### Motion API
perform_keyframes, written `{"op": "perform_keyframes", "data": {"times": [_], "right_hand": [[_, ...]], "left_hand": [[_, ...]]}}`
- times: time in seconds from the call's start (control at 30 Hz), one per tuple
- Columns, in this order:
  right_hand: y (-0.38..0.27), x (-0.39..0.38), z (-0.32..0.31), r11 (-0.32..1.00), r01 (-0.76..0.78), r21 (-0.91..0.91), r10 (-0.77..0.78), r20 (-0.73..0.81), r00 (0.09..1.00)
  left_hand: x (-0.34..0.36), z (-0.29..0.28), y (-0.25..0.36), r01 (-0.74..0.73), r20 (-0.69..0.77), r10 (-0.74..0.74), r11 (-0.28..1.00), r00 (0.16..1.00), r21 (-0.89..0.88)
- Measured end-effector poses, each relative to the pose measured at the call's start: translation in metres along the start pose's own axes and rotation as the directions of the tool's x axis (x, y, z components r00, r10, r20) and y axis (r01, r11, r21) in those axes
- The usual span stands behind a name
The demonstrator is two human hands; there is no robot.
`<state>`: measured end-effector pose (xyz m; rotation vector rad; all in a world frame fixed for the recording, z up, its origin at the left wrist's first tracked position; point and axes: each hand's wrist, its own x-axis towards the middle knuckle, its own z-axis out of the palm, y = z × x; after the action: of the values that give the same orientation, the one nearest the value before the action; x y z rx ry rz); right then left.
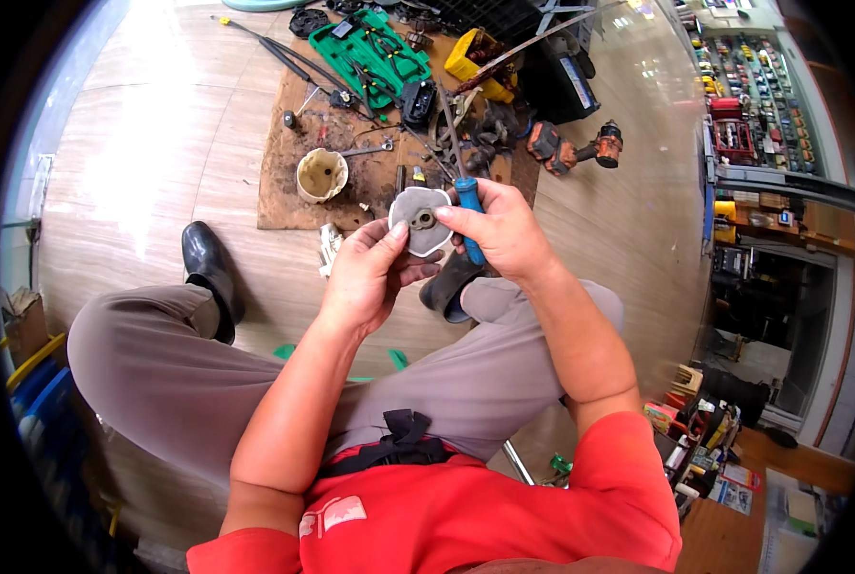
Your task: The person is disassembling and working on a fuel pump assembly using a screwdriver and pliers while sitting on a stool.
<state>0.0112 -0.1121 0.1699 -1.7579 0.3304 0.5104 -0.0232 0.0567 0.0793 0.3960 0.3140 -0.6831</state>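
Note:
My left hand (368, 263) grips the left edge of a round grey metal cover (412, 203) with a wavy rim and a small hub in its middle. My right hand (500, 228) is wrapped round the blue handle of a screwdriver (469, 196), whose long shaft points away from me. With its thumb on the cover near the hub, that same hand also steadies the piece. The cover is tilted up toward me between both hands. Beyond it, on a stained wooden board (279, 196), stands a cream-coloured cup-shaped part (322, 176).
A combination wrench (368, 149) lies behind the cup-shaped part. Farther off are a green tool case (370, 57), a yellow container (477, 62) and a black crate (556, 81). An orange-black cordless drill (576, 148) rests right of the board. My boots (209, 263) flank the work.

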Motion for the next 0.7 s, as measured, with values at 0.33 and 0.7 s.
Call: {"op": "perform_keyframes", "data": {"times": [0.33,0.7], "right_hand": [[0.006,0.017,0.007,0.99,-0.101,0.096,0.101,0.005,0.995],[0.002,0.017,0.011,0.998,-0.048,0.029,0.05,-0.058,0.997]], "left_hand": [[0.003,0.009,0.013,-0.026,-0.139,0.031,0.999,0.99,0.037],[0.008,0.007,0.005,-0.043,-0.08,0.04,0.998,0.996,-0.04]]}}
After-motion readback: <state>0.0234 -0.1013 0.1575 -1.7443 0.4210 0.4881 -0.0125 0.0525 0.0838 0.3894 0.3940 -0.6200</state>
